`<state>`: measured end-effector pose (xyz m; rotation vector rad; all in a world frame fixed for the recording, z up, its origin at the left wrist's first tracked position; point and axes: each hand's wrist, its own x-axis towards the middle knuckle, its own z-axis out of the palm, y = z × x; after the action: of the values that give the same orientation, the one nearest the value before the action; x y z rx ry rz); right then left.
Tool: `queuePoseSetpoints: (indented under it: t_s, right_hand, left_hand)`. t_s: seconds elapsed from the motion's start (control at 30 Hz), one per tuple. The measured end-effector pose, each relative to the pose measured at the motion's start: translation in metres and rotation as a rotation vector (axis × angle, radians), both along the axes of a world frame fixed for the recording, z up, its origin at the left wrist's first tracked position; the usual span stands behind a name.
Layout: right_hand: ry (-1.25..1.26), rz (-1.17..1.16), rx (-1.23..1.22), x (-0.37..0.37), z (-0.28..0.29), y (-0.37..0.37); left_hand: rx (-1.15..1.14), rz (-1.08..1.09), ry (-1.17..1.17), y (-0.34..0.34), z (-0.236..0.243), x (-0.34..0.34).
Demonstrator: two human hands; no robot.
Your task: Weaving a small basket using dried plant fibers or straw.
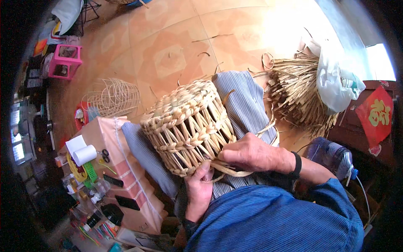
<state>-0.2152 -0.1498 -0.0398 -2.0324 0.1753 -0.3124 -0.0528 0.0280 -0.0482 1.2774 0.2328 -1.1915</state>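
A woven straw basket (189, 122), cylindrical with braided bands and open lattice, lies tilted across my lap on grey-blue striped cloth (239, 92). My left hand (198, 191) pinches the lower right part of its braided edge, thumb pointing up. My right hand (252, 155) is closed on loose straw strands (231, 170) at that same edge, just right of my left thumb. Some strands loop out to the right past my right hand. The fingertips of both hands are partly hidden by straw and by the hands themselves.
A straw bundle (289, 88) with plastic sheeting stands right, near a water jug (323, 161). A cloth-covered table (138, 201) at left holds scissors (105, 156), phones and a paper roll. Behind are a wire-like open frame (111, 94) and a pink stool (65, 62).
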Motion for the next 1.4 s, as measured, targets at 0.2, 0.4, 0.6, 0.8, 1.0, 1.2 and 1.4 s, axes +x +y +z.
queuePoseSetpoints:
  t_s: [0.2, 0.4, 0.6, 0.8, 1.0, 1.2, 1.4]
  right_hand:
    - [0.037, -0.070, -0.001, 0.002, 0.000, 0.002]
    - [-0.004, -0.130, -0.026, 0.002, 0.000, 0.005]
    - [0.022, -0.152, -0.120, -0.008, 0.011, -0.003]
    - [0.003, -0.329, -0.322, -0.011, 0.054, 0.019]
    - [0.190, -0.290, -0.171, -0.005, 0.041, 0.043]
    - [0.226, -0.314, -0.083, -0.003, 0.039, 0.051]
    - [0.273, -0.262, -0.356, 0.008, 0.054, 0.048]
  left_hand:
    - [-0.003, -0.098, -0.102, 0.003, -0.002, 0.000]
    - [-0.233, 0.095, 0.076, 0.003, -0.020, 0.006]
    - [-0.389, 0.023, 0.077, 0.007, -0.022, 0.002]
    - [-0.307, -0.051, 0.113, 0.012, -0.031, 0.009]
    - [-0.392, -0.108, 0.003, 0.001, -0.008, 0.000]
    - [-0.249, -0.089, 0.074, 0.005, -0.026, 0.008]
    - [-0.269, -0.042, 0.146, 0.001, -0.018, 0.008]
